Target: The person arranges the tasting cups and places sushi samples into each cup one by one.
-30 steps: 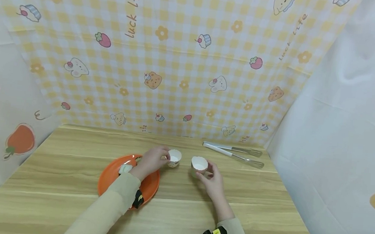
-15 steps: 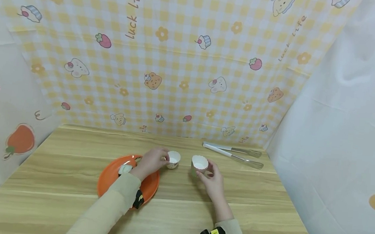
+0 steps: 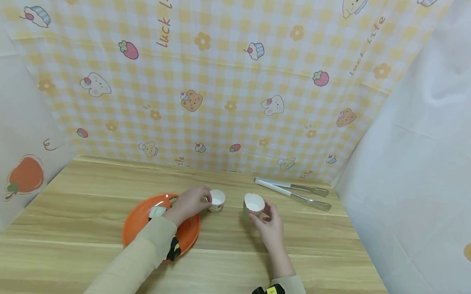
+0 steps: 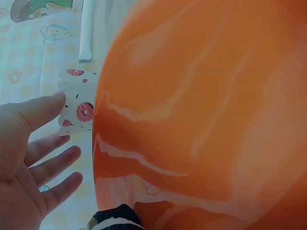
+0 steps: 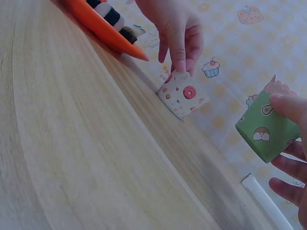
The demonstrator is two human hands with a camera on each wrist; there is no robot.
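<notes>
My left hand (image 3: 190, 203) pinches the rim of a white paper baking cup (image 3: 217, 206) printed with pink donuts, which stands on the table beside the plate. In the right wrist view this donut cup (image 5: 177, 98) has its base at the wood. My right hand (image 3: 272, 227) holds a green paper baking cup (image 5: 264, 127) with avocado and animal prints between thumb and fingers. That green cup is raised off the table, with a shadow on the wood beneath, its white inside visible from the head view. Both cups have scalloped rims.
An orange plate (image 3: 133, 226) lies at the left, under my left forearm, carrying black-and-white sushi-like pieces (image 5: 109, 15). White-handled metal tongs (image 3: 275, 187) lie at the back right. A yellow checked cloth (image 3: 228, 128) hangs behind the wooden table (image 3: 226, 278).
The green cup in my right hand has shifted slightly to the right and tipped a little. The donut cup in my left hand has moved only slightly to the left.
</notes>
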